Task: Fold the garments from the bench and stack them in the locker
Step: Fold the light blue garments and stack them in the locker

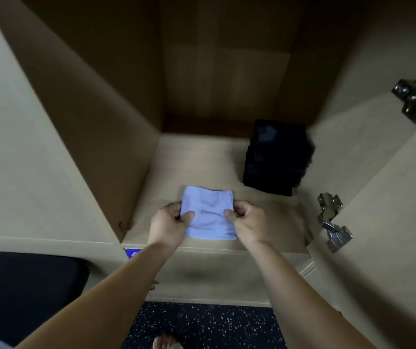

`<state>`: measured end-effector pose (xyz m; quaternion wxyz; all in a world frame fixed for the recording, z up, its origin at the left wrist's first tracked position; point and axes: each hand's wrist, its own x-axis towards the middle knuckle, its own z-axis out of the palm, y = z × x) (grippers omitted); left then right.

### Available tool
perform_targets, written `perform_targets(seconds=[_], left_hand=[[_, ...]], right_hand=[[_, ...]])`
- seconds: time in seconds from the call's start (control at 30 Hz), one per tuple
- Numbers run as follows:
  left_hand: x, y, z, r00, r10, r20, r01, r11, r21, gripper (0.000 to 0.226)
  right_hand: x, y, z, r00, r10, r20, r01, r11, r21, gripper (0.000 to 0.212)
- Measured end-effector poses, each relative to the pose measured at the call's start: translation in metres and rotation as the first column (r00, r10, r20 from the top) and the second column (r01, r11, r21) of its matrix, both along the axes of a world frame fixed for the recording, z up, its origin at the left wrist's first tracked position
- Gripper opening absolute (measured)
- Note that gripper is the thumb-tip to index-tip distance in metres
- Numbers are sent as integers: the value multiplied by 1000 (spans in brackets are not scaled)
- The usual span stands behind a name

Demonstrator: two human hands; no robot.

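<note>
Locker room: a folded pale-blue garment [208,215] sits at the front of the shelf [202,162] inside the locker [88,96], near the centre of the frame. It is pinched at both sides. The left grip [169,226] clamps the nine o'clock edge between thumb and fingers, and the right grip [248,222] does the same at three o'clock, so neither has let go. The two-sided hold looks meant to stop the folds from springing open as the piece is set down. Whether its near edge rests on the shelf or is slightly lifted cannot be told.

At one o'clock from the garment, well apart, a dark stack [276,157] of folded clothes stands against the right wall towards the back. The pale piece is therefore either starting a second pile or waiting to go on top.

Further out, a metal hinge [333,220] shows at three o'clock and a blue label [132,253] marks the shelf's front edge at seven o'clock. A black padded counter [25,285] fills eight o'clock, and speckled floor [202,323] lies at six.
</note>
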<state>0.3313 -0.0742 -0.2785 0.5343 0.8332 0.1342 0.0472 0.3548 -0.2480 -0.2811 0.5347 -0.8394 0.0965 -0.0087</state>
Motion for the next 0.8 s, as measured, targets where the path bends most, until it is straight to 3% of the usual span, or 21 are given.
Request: perform_targets(seconds=[0.1,0.17,0.27,0.3,0.37,0.43,0.5,0.57,0.67,0.73,0.8], left_hand=[[3,2,-2,1000,-14,-14,16,989,144,18],[7,4,-2,999,-41,31,27,932,360,27],[11,-2,-2,963,-251,101,132,761,635,63],[12,-7,-3,939,-339,47,216,693,687,76],[11,-8,-9,910,-394,-129,357,585,729,93],[11,-4,-22,907,-403,-119,351,570,743,88],[10,-2,-30,891,-415,-184,402,531,746,79],[8,0,-31,903,-405,-141,364,551,751,84],[7,-2,-22,908,-388,-158,380,605,699,113],[8,2,-13,897,-385,-216,416,574,705,105],[5,4,5,897,-373,-236,422,570,705,84]], right_hand=[[-2,-1,1,995,8,99,15,972,-234,31],[-4,1,3,964,151,221,-16,858,-514,44],[-5,14,-2,898,421,131,-200,655,-729,72],[-4,17,-8,894,440,80,-231,606,-761,83],[-1,21,-21,900,426,89,-206,597,-775,104],[-2,19,-25,903,429,0,-286,601,-746,122],[-3,17,-23,903,424,-71,-335,591,-734,127],[-5,17,-22,908,409,-95,-340,585,-736,132],[-7,18,-18,910,394,-129,-351,567,-745,117],[-7,20,-7,894,398,-207,-409,533,-741,81],[-9,22,10,894,398,-207,-409,533,-741,63]])
